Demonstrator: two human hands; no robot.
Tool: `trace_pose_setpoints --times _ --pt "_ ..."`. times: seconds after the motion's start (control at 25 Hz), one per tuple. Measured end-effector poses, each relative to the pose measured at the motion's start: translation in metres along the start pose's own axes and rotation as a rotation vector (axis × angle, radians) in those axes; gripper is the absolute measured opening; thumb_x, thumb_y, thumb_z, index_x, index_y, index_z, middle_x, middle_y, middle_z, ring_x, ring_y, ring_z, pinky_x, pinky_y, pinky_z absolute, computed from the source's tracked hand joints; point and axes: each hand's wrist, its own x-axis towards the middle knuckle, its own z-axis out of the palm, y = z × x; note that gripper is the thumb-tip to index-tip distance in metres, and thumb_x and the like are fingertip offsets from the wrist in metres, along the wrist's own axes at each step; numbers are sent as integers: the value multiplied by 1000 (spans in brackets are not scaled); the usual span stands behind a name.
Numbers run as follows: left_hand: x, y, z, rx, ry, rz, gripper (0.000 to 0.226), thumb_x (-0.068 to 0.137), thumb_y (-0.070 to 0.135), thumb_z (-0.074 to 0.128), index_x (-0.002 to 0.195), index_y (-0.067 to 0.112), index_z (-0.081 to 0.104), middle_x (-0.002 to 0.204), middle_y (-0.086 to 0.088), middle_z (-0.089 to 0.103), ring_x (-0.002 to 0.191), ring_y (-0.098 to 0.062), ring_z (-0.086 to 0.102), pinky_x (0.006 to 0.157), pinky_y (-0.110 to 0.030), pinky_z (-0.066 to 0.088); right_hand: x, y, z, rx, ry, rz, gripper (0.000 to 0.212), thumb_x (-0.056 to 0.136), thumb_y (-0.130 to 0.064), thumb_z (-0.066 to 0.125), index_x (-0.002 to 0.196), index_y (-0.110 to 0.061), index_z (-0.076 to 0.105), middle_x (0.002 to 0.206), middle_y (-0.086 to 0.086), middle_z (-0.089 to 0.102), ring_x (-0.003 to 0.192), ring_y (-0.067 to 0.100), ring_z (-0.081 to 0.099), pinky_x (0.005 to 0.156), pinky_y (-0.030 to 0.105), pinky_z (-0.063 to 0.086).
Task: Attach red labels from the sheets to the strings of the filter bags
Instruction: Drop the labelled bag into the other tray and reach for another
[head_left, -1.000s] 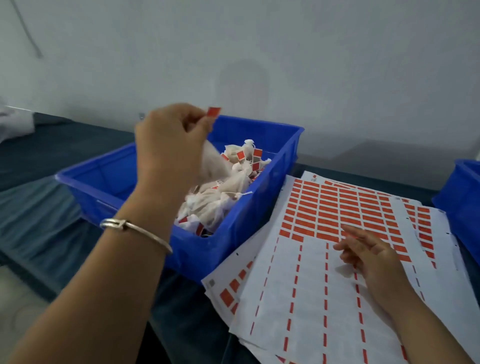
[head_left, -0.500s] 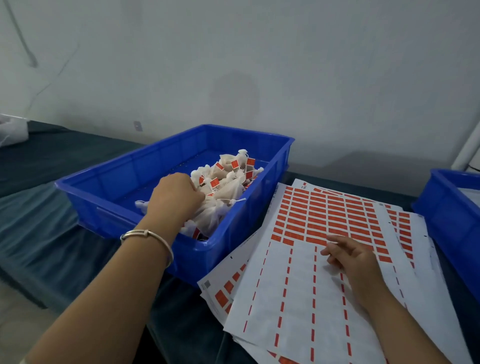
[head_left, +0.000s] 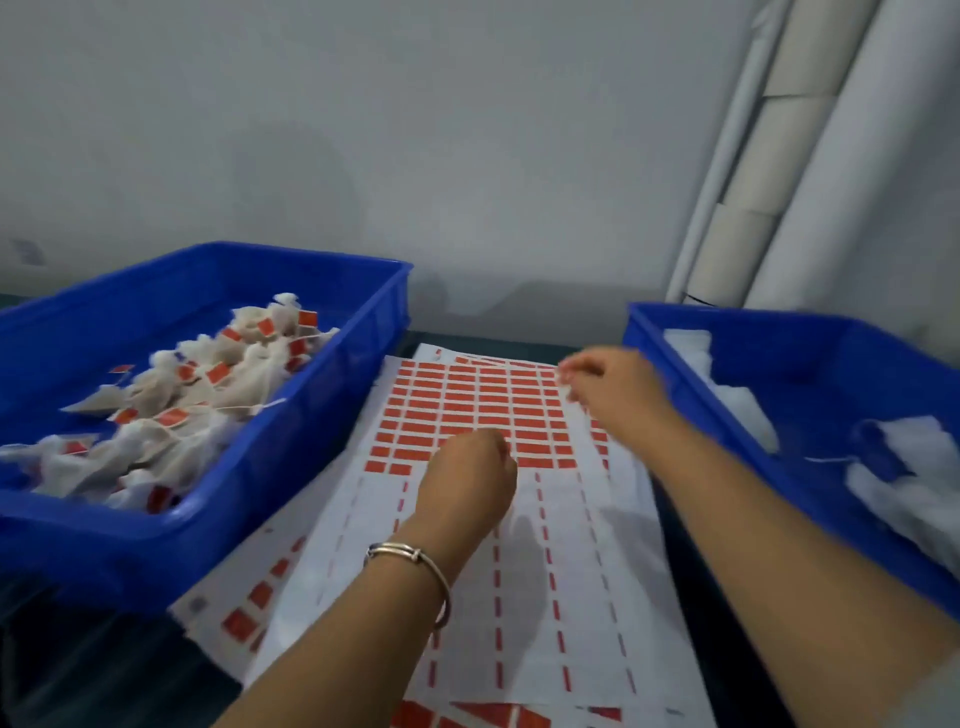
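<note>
A white sheet of red labels (head_left: 470, 402) lies on a stack of sheets between two blue bins; its near half is peeled bare. My left hand (head_left: 467, 483), with a bracelet on the wrist, sits on the sheet at the lowest row of labels. Its fingers are curled under and hidden. My right hand (head_left: 608, 387) hovers blurred over the sheet's far right corner, fingers loosely bent, nothing visible in it. The left bin (head_left: 311, 415) holds several filter bags with red labels (head_left: 197, 405). The right bin (head_left: 670, 332) holds white filter bags without labels (head_left: 893, 467).
White pipes (head_left: 779, 156) run up the grey wall at the back right. The bins and sheets rest on a dark table (head_left: 104, 670). More used sheets (head_left: 244, 613) stick out from under the top one at the lower left.
My left hand left the left bin and came down onto the label sheet. My right hand lifted off the sheet and moved right toward the right bin. The view swung right.
</note>
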Motion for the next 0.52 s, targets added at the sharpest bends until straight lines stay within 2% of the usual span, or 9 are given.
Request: trace_pose_setpoints --times 0.12,0.16,0.24,0.28,0.36,0.44,0.52 --pt "-6 14 54 25 -195 119 32 97 32 44 123 18 56 125 -1 58 107 -21 57 93 -28 44 23 25 -80 71 263 22 33 89 -8 51 69 -32 61 72 -13 65 56 -1 58 53 13 44" --pt "-9 14 72 101 -215 177 37 97 37 40 128 19 51 133 0 52 118 -22 51 103 -35 39 29 40 -103 74 325 70 34 88 -6 49 68 -30 62 74 -8 66 60 3 59 58 18 47" --pt "-15 7 95 270 -133 256 44 97 46 27 133 25 40 146 5 37 135 -22 33 114 -46 23 38 82 -139 -22 370 217 30 89 -4 48 74 -22 66 89 4 70 78 16 64 73 32 54" --pt "-16 3 101 304 -95 267 46 96 49 22 134 28 36 150 6 31 139 -21 26 115 -47 17 40 108 -152 -120 338 304 27 90 -2 48 83 -17 69 101 9 70 91 24 64 84 38 53" --pt "-15 -3 109 317 -67 279 47 95 51 18 135 30 32 152 7 28 141 -20 22 116 -46 15 38 152 -162 -365 176 441 29 92 0 47 110 -9 68 125 13 62 113 30 56 97 39 46" --pt "-14 -5 112 328 -53 285 47 95 52 19 136 31 31 152 8 27 141 -18 22 116 -45 15 34 179 -154 -486 11 511 35 94 -5 48 129 -8 56 140 11 50 123 30 48 99 37 39" --pt "-13 -5 112 340 -29 284 48 95 51 21 138 32 30 153 9 25 142 -17 20 117 -44 15 34 185 -138 -472 -70 553 42 95 -13 50 136 -6 46 142 13 45 124 31 46 97 37 37"
